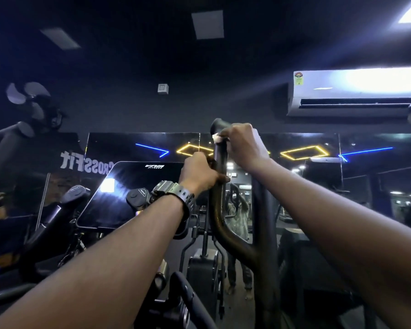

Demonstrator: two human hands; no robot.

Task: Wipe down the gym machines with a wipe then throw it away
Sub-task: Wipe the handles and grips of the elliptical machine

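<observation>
Machine: a dark elliptical trainer [199, 269] fills the lower middle of the view, facing a mirrored wall [306, 167].
Console: a glossy black screen [128, 193] tilts back left of centre, catching a white glare.
Handlebar: the black tube [217, 198] has its long axis near vertical; it rises from a bend low at centre and ends in a rounded tip pointing up and slightly left, just under the wall air conditioner [356, 91] (which sits off to the right).
Right arm: bare, reaching up from the lower right corner, almost straight.
Left arm: bare, reaching up from the lower left, wearing a chunky dark wristwatch [176, 195].
Right hand [244, 148]: high on the tube just below its tip, fingers curled round it and clamped on the wipe.
Left hand [199, 173]: lower on the same tube, fingers wrapped tight around the bar from its left side.
Wipe [216, 138]: only a small white edge shows, pressed between the right fingers and the tube near the top.
</observation>
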